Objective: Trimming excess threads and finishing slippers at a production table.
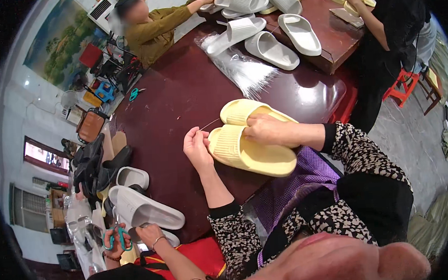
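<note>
In front of me a pair of yellow slippers lies side by side at the table's edge: a near slipper and a far slipper, partly covered by it. My right hand is closed on the near slipper's ribbed strap, its fingertips tucked inside the opening. At the toe end, my left hand pinches a thin strand that runs toward the gap between the two straps. Where the strand ends among the slippers is hidden.
White slippers and a bundle of clear strands lie across the dark red table. Teal scissors rest at its left edge. A co-worker's hand holds other scissors beside grey slippers. Two more people work at the far side.
</note>
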A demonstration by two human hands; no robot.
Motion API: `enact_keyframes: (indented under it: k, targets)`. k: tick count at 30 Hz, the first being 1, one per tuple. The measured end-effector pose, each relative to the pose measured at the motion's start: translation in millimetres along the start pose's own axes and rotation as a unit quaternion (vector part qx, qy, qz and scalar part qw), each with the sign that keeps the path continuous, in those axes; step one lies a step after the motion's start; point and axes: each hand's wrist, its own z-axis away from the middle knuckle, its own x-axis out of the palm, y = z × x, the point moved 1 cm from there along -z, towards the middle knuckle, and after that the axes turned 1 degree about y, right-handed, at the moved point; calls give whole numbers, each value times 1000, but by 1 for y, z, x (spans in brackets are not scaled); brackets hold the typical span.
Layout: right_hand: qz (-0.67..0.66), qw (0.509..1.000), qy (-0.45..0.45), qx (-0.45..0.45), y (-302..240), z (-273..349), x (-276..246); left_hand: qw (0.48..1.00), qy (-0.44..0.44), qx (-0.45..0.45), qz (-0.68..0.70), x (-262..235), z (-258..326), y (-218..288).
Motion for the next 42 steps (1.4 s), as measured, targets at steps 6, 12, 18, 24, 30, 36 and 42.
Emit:
enact_keyframes:
  k: [6,12,18,24,30,36,42]
  targets:
    - [2,996,83,26,16,9,-26,999,16,12,-49,-6,-10,-5]
    - [57,985,140,80,27,2,-72,997,14,-9,-72,-35,-23,-6]
    - [138,953,183,199,80,4,-103,996,-12,-18,-87,-63,-36,-19]
    - [155,905,220,328,217,38,-131,994,-20,-40,-103,-75,-29,-43]
    - [185,894,317,256,262,34,-122,991,9,-22,-135,-105,-10,-72]
    - [334,850,365,179,327,71,-184,991,-42,-24,-124,-78,5,-106]
    - [-86,872,393,279,281,30,-175,989,4,-17,-145,-109,28,-106]
